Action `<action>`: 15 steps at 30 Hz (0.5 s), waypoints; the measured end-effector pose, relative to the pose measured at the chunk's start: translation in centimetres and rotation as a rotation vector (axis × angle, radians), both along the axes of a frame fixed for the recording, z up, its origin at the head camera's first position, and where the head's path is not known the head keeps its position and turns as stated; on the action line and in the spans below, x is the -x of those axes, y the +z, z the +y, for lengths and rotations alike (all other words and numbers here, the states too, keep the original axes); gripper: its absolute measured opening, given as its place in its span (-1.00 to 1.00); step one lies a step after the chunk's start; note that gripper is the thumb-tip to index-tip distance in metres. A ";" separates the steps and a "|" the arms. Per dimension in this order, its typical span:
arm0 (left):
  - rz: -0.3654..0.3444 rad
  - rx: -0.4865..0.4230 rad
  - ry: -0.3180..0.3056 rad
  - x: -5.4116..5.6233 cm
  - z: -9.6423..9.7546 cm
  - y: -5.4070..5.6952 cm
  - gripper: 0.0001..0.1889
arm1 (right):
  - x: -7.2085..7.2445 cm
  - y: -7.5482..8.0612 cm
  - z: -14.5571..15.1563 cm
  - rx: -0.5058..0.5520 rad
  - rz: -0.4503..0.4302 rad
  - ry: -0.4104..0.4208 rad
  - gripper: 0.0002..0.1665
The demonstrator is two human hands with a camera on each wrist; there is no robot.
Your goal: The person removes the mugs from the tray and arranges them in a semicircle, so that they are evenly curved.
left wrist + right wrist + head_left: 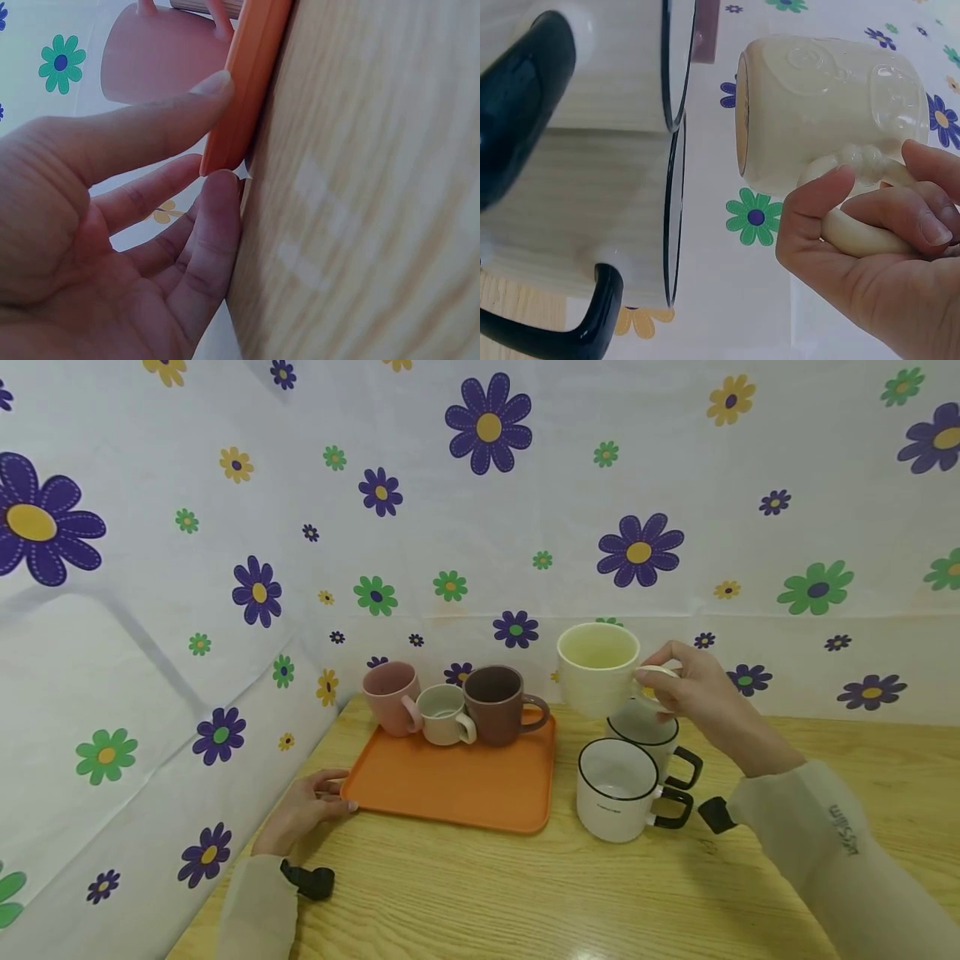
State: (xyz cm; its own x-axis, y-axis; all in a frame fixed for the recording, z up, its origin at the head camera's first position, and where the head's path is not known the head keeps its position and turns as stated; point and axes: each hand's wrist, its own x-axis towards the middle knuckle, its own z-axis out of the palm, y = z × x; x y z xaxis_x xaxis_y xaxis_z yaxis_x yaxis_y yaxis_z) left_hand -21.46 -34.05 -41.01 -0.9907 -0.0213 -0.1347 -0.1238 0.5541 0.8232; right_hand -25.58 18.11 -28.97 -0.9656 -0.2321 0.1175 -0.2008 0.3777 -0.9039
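Note:
My right hand point(701, 693) grips the handle of a cream mug point(596, 681), holding it raised over two white mugs. In the right wrist view, the fingers curl through that handle, and raised relief shows on the mug's side. The front white mug point(615, 806) has a black rim and black handle; the similar back white mug point(651, 727) is partly hidden. At the near left corner of an orange tray point(450, 785), my left hand point(303, 810) holds the rim between thumb and fingers. The left wrist view shows the thumb tip against the tray's side.
Along the tray's back edge stand a pink mug point(392, 702), a small pale cup point(444, 718) and a dark brown mug point(495, 706). A flower-print cloth point(540, 510) hangs behind and to the left of the wooden table point(465, 893).

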 end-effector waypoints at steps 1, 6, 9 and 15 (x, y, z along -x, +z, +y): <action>-0.001 0.000 0.003 0.0 0.0 0.0 -0.31 | 0.0 0.0 0.1 -0.004 0.003 -0.003 -0.63; 0.007 0.015 0.000 0.1 0.0 -0.1 -0.31 | 0.0 -0.3 0.9 -0.022 0.005 -0.028 -0.61; 0.006 0.025 0.001 0.0 0.1 0.0 -0.31 | 0.0 -0.5 1.5 -0.033 0.007 -0.045 -0.60; -0.007 0.009 0.002 -0.1 0.1 0.1 -0.31 | 0.0 -0.8 2.6 -0.065 0.031 -0.076 -0.58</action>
State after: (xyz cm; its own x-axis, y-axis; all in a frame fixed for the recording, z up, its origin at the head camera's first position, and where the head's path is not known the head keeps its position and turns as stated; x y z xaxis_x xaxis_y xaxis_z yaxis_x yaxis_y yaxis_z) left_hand -21.41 -33.94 -40.88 -0.9896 -0.0243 -0.1415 -0.1306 0.5615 0.8171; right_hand -25.57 20.75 -29.79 -0.9769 -0.1663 0.1346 -0.1967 0.4506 -0.8708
